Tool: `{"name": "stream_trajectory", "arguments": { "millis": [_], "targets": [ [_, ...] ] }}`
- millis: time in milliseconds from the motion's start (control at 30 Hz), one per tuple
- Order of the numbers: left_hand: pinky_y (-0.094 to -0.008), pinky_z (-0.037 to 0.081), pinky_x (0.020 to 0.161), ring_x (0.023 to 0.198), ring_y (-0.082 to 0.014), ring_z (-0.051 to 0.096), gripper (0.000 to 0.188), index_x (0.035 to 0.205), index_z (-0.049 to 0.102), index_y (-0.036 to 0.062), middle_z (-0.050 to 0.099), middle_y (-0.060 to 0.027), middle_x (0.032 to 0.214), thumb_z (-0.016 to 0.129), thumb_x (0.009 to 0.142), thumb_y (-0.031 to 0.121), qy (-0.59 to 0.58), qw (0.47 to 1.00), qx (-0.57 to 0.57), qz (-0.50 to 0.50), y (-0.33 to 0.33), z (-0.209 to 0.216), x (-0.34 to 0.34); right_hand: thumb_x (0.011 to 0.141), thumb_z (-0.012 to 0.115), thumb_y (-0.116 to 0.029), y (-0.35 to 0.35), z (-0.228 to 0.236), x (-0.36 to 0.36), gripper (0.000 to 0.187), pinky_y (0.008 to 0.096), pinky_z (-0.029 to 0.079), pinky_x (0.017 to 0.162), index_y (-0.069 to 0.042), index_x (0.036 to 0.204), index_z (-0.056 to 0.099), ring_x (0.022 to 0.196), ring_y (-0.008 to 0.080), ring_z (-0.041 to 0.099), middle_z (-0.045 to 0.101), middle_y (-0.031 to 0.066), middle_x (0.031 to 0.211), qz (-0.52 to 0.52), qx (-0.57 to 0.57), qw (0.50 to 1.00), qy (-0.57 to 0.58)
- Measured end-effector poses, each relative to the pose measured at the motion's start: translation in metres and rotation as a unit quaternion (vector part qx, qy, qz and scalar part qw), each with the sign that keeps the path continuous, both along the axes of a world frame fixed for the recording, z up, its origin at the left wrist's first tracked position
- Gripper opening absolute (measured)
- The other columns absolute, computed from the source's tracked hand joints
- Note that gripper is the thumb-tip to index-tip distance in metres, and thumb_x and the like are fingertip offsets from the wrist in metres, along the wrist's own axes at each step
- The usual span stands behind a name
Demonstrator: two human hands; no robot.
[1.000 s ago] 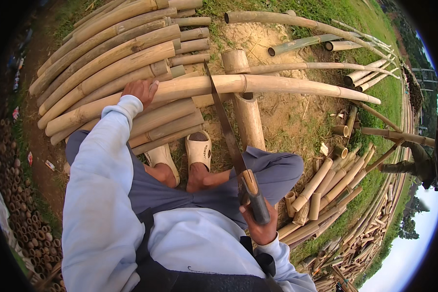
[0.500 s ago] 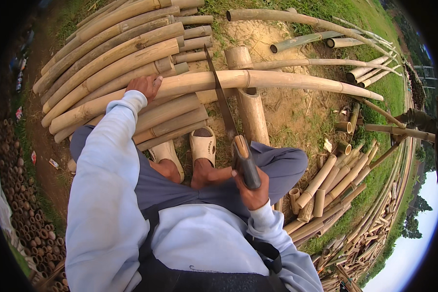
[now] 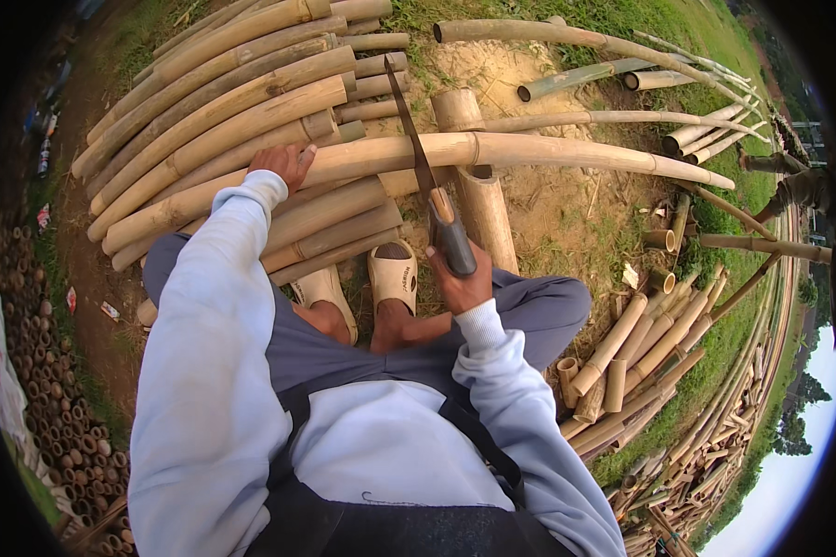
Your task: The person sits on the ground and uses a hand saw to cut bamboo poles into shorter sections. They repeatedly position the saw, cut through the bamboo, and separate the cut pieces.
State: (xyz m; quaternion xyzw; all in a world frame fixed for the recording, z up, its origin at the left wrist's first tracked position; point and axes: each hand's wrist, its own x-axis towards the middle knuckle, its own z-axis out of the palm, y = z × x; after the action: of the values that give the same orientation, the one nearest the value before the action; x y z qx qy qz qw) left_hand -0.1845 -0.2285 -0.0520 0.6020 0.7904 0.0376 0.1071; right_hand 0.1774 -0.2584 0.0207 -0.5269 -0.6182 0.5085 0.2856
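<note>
A long pale bamboo pole [image 3: 548,154] runs crosswise in front of me, lying over a thick bamboo post [image 3: 481,209] on the ground. My left hand [image 3: 283,165] is wrapped over the pole, left of the saw, pressing on it. In my right hand [image 3: 462,278] is the grip of a hand saw [image 3: 422,158], with a dark handle and a dark tapering blade. Its blade crosses the pole just left of a node, tip pointing away from me. How deep the teeth sit in the bamboo cannot be made out.
Cut bamboo lengths [image 3: 241,84] lie stacked at the left, partly under the pole. Short offcuts [image 3: 636,343] are heaped at the right, near my knee. More poles [image 3: 604,79] lie on grass at the far right. My sandalled feet [image 3: 393,278] are close below the blade.
My right hand has pushed the saw forward, away from me, so its handle is nearer the pole and the tip reaches farther. My left hand stays on the pole.
</note>
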Motion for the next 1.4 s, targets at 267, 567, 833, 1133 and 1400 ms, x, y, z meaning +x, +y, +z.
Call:
{"name": "stream_trajectory", "arguments": {
  "millis": [267, 567, 833, 1133, 1400],
  "targets": [
    [-0.0542, 0.049, 0.087, 0.091, -0.0461, 0.065, 0.051, 0.109, 0.07, 0.0064, 0.07, -0.0275, 0.092, 0.039, 0.103, 0.047, -0.009, 1.0, -0.006, 0.017, -0.001, 0.011, -0.002, 0.09, 0.071, -0.004, -0.097, 0.116, 0.074, 0.029, 0.029, 0.051, 0.083, 0.004, 0.117, 0.066, 0.088, 0.0137, 0.066, 0.071, 0.0093, 0.097, -0.008, -0.072, 0.997, -0.024],
    [-0.0536, 0.051, 0.084, 0.088, -0.0457, 0.066, 0.05, 0.11, 0.068, 0.0072, 0.07, -0.0259, 0.091, 0.038, 0.104, 0.047, 0.01, 1.0, -0.017, -0.013, 0.008, 0.003, -0.002, 0.088, 0.075, -0.012, 0.011, -0.022, -0.003, 0.019, 0.0328, 0.049, 0.066, 0.002, 0.096, 0.064, 0.067, 0.0136, 0.052, 0.063, 0.0109, 0.072, 0.007, -0.014, 1.0, 0.002],
    [-0.0516, 0.051, 0.09, 0.094, -0.0441, 0.067, 0.052, 0.119, 0.067, 0.0071, 0.071, -0.0253, 0.097, 0.037, 0.104, 0.047, -0.005, 0.999, -0.044, 0.005, -0.004, 0.007, -0.001, 0.088, 0.073, -0.003, -0.103, 0.103, 0.073, 0.031, 0.031, 0.051, 0.083, 0.004, 0.117, 0.066, 0.09, 0.0155, 0.066, 0.071, 0.0115, 0.096, -0.013, -0.106, 0.992, -0.06],
    [-0.0525, 0.049, 0.093, 0.1, -0.0444, 0.066, 0.055, 0.122, 0.067, 0.008, 0.07, -0.027, 0.102, 0.036, 0.104, 0.049, -0.014, 0.999, -0.041, 0.003, -0.001, 0.013, 0.007, 0.09, 0.076, -0.012, 0.013, -0.03, -0.013, 0.02, 0.0279, 0.043, 0.061, 0.0, 0.088, 0.06, 0.066, 0.0086, 0.048, 0.056, 0.0, 0.071, 0.001, 0.006, 1.0, 0.001],
    [-0.0535, 0.05, 0.088, 0.092, -0.0451, 0.066, 0.05, 0.112, 0.068, 0.0067, 0.07, -0.0272, 0.093, 0.039, 0.103, 0.047, -0.003, 1.0, -0.01, 0.009, -0.007, 0.003, -0.001, 0.089, 0.073, -0.004, -0.105, 0.108, 0.064, 0.03, 0.0288, 0.051, 0.077, 0.002, 0.117, 0.065, 0.081, 0.0123, 0.062, 0.069, 0.0094, 0.09, -0.014, -0.086, 0.995, -0.047]
  ]
}}
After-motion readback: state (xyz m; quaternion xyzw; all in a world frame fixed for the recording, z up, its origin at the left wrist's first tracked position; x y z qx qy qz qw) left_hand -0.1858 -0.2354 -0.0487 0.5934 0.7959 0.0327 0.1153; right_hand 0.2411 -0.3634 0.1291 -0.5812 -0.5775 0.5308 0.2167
